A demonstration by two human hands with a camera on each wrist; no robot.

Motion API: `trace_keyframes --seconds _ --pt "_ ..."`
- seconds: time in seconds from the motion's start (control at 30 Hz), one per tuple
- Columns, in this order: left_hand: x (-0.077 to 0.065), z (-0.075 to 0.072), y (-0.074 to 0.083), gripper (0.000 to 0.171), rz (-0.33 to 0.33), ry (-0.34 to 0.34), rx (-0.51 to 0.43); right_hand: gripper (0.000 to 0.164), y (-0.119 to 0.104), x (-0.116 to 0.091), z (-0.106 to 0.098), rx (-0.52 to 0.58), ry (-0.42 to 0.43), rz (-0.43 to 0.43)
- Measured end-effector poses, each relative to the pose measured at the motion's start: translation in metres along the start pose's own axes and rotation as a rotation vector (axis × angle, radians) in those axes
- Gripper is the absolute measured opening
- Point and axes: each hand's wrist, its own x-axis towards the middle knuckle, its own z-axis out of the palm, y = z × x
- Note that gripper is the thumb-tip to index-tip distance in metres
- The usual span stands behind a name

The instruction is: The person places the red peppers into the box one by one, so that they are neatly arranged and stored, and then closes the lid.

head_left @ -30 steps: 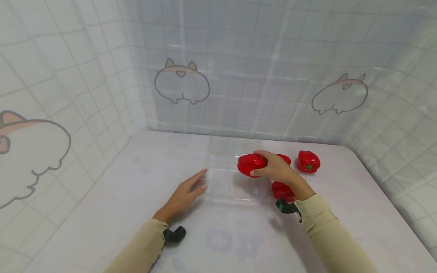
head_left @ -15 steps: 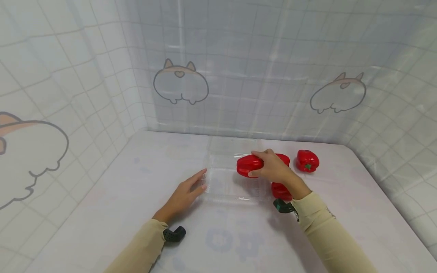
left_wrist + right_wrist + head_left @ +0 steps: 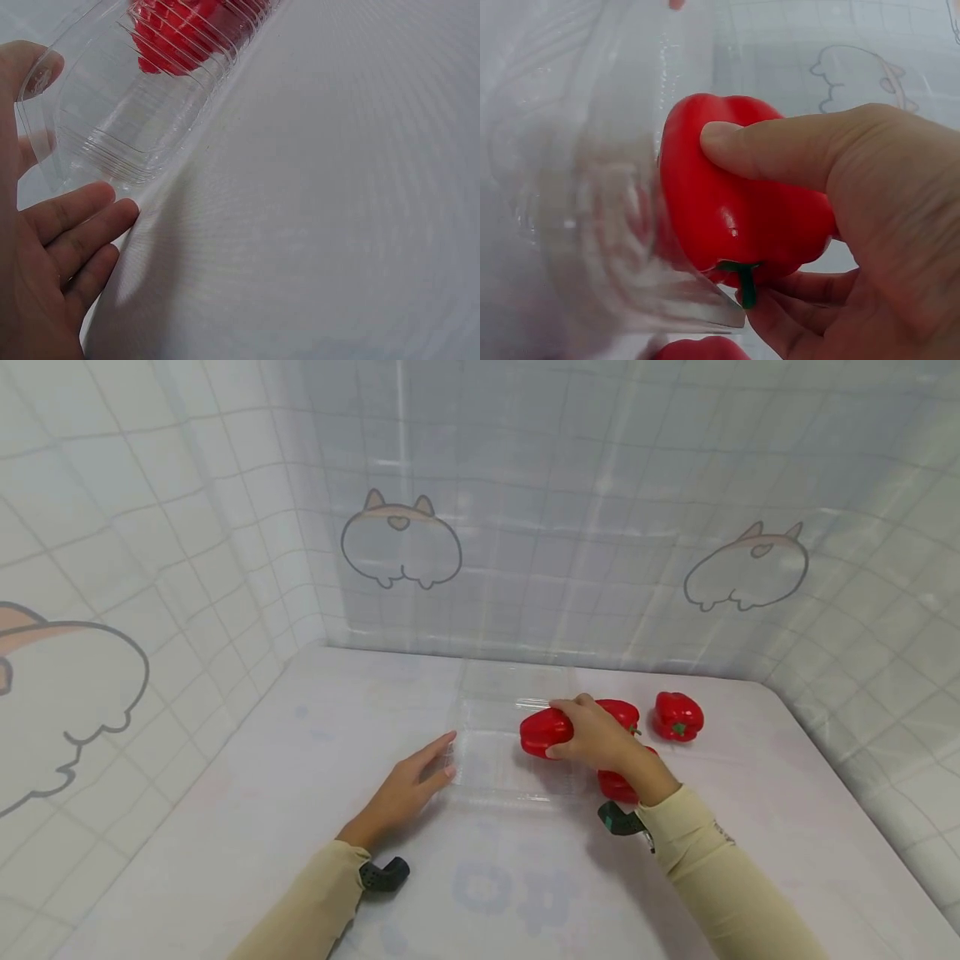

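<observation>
In the head view my right hand (image 3: 600, 739) grips a red bell pepper (image 3: 542, 732) over the right half of a clear plastic clamshell box (image 3: 483, 760). The right wrist view shows my thumb (image 3: 757, 150) across the pepper's side, its green stem (image 3: 746, 289) towards my fingers, and the box wall beside it. My left hand (image 3: 405, 789) rests at the box's left end with relaxed fingers. Up close in the left wrist view, the fingertips (image 3: 105, 214) lie against the ribbed box end, and red shows through the far part of the plastic.
Just right of the box lie two more red bell peppers, one behind (image 3: 619, 713) and one in front (image 3: 618, 787), partly covered by my right hand. Another pepper (image 3: 677, 717) lies farther right. The box's clear lid (image 3: 513, 681) lies folded back towards the rear curtain (image 3: 562, 527).
My right hand has lowered the pepper a little and shifted slightly left, revealing more of the peppers behind it. My left hand has kept its place.
</observation>
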Motion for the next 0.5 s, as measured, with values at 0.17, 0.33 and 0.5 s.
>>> trace_keyframes --seconds 0.17,0.33,0.5 --pt "-0.0001 0.0012 -0.0004 0.061 0.004 -0.001 0.007 0.088 -0.0024 -0.0015 0.004 -0.047 0.014 -0.013" --pt "-0.0007 0.0 0.0016 0.061 0.01 -0.003 0.004 0.087 -0.0071 -0.0034 0.0063 -0.111 0.029 -0.041" --pt "-0.0009 -0.0005 0.0021 0.061 0.009 0.001 0.008 0.088 -0.0096 -0.0049 0.0105 -0.173 0.042 -0.047"
